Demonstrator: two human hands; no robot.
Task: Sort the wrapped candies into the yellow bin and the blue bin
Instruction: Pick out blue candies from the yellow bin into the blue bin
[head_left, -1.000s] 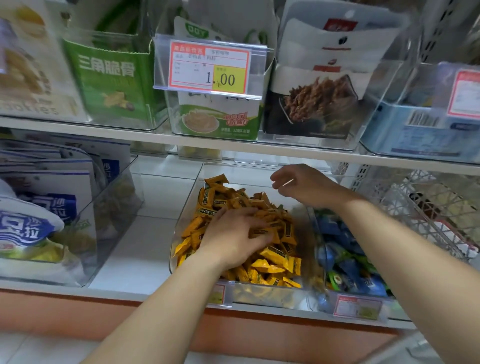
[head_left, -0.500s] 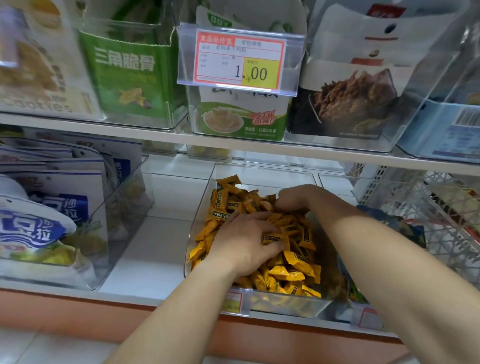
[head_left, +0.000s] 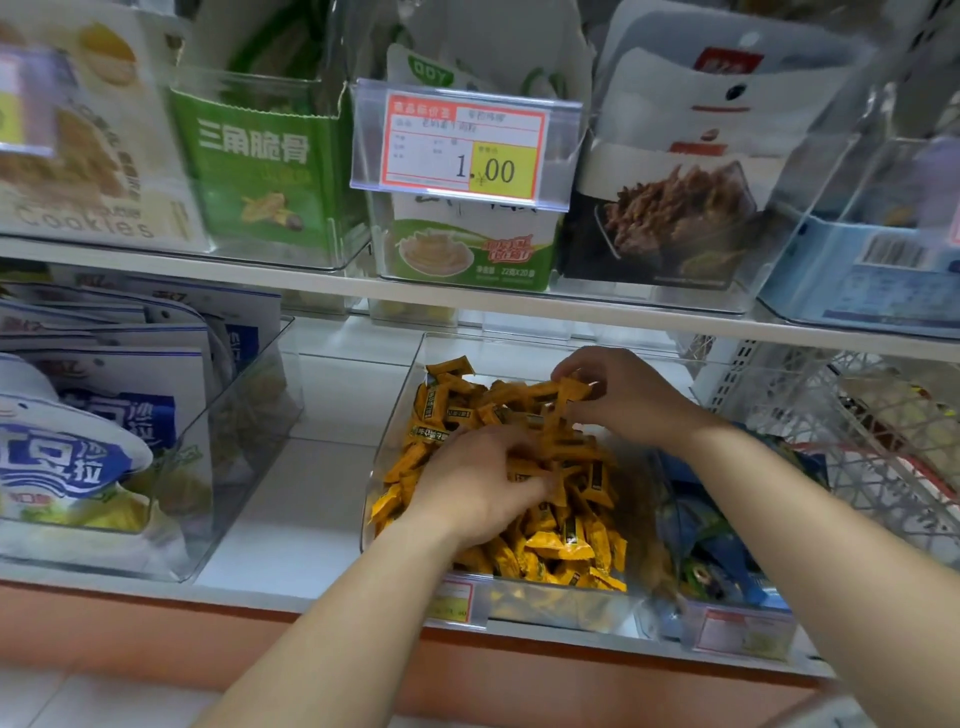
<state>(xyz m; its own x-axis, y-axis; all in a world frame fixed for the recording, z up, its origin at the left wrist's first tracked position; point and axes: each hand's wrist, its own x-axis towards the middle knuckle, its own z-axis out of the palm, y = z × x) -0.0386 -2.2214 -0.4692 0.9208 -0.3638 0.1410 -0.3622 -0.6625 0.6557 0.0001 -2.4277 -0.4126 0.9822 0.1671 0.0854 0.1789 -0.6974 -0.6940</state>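
One forearm (head_left: 810, 540) partly hides the blue bin (head_left: 667, 616).

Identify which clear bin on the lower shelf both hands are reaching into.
The middle bin, heaped with yellow candies; the right bin holds blue candies.

You get soft, even, fairly bright light; shadows faint, diffuse; lower shelf (head_left: 311, 493) slightly dimmer beneath upper shelf (head_left: 208, 271); pale glare on price-tag holder (head_left: 465, 143) and clear bin walls (head_left: 810, 182); your left hand (head_left: 483, 483) smeared by motion blur; yellow candies (head_left: 566, 540) near front sharper; left-edge packets (head_left: 67, 156) soft; right-edge bin (head_left: 883, 280) hazy; shelf lines bow toward corners.
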